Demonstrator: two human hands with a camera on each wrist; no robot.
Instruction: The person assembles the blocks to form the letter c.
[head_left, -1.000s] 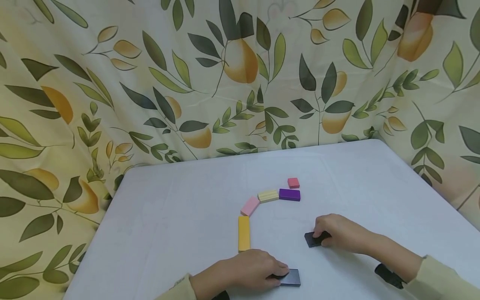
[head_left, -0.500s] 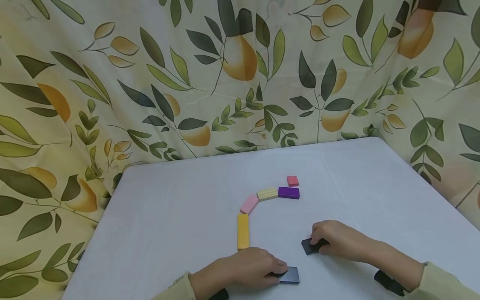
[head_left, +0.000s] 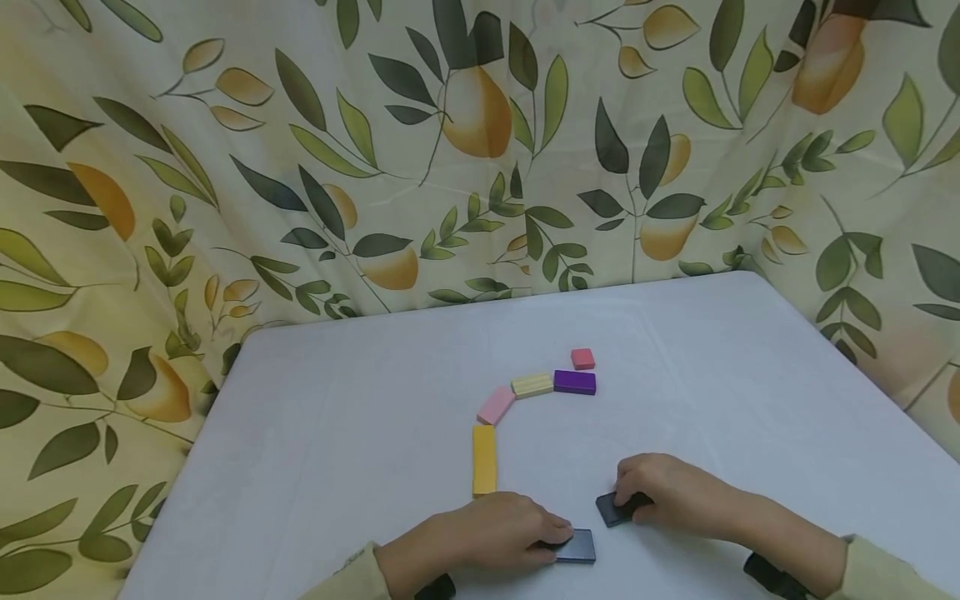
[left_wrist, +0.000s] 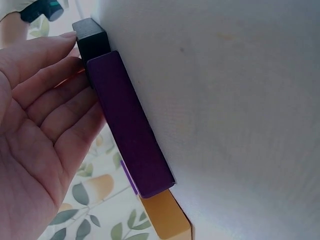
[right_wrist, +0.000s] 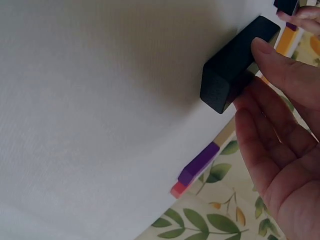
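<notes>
My left hand (head_left: 536,533) lies flat near the table's front edge, its fingers resting on the left end of a dark slate block (head_left: 577,547). In the left wrist view its straight fingers (left_wrist: 60,105) touch that block's long side (left_wrist: 130,125), which looks dark purple there. My right hand (head_left: 637,493) pinches a black block (head_left: 609,510) just to the right. In the right wrist view the thumb (right_wrist: 267,52) and fingers press opposite sides of the black block (right_wrist: 232,67). The two dark blocks lie a short gap apart.
A curved row of flat blocks lies mid-table: orange-yellow (head_left: 484,460), pink (head_left: 497,405), cream (head_left: 532,384), purple (head_left: 575,382) and a small red one (head_left: 582,358). The white table (head_left: 337,433) is backed by a leaf-and-pear curtain (head_left: 450,167).
My right hand has slid the black block nearer and leftward, toward the dark slate block. The left hand has stayed on its block.
</notes>
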